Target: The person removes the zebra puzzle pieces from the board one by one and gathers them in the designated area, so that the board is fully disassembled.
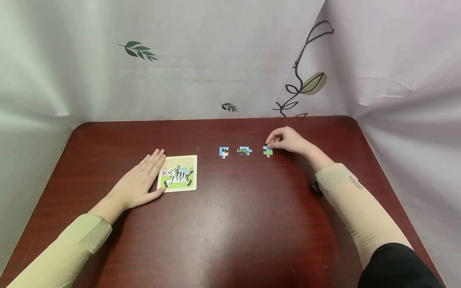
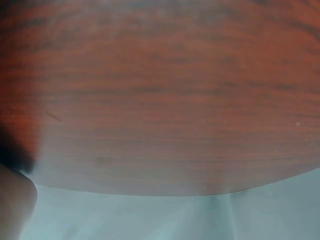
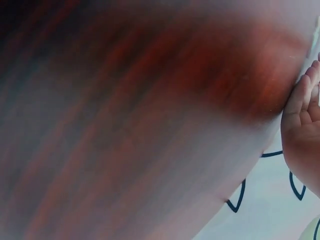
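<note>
In the head view my left hand lies flat on the table at the left side of a square wooden jigsaw tray, fingers straight, thumb at its lower corner. The tray shows a zebra picture on green, with a bare patch near the top. My right hand pinches the upper edge of a blue-and-green puzzle piece between thumb and fingers. Left of it lie a puzzle piece with a dark green shape and a blue piece with zebra stripes. The right wrist view catches my curled right hand at its edge.
The dark red wooden table has rounded far corners. Pale curtains with leaf prints hang behind it and on both sides. Only a sliver of skin and the table edge appear in the left wrist view.
</note>
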Demonstrator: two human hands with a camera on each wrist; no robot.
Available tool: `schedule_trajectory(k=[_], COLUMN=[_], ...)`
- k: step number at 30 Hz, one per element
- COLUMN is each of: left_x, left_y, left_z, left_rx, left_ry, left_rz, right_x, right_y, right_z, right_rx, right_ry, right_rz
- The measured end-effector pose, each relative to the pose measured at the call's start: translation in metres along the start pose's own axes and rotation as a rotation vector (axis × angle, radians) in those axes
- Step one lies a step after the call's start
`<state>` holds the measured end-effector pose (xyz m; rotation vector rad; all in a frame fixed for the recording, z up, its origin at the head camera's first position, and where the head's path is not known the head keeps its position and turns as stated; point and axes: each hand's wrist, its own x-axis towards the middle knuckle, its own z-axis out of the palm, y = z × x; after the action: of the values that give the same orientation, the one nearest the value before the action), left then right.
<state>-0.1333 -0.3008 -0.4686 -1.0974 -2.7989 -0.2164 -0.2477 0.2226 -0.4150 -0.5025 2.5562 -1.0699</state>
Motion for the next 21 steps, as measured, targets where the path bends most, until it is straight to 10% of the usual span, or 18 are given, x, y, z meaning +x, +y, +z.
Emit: schedule_trajectory(k=[21], left_x=[0.010], left_y=[-0.002], left_z=[-0.007], left_rx=[0.007], left_ry=[-0.053], left_rz=[-0.017], right_x=[0.038], right_y=[-0.082], right_z=[0.037], right_rx=[0.064], right_ry=[-0.047], right_rz=[-0.178])
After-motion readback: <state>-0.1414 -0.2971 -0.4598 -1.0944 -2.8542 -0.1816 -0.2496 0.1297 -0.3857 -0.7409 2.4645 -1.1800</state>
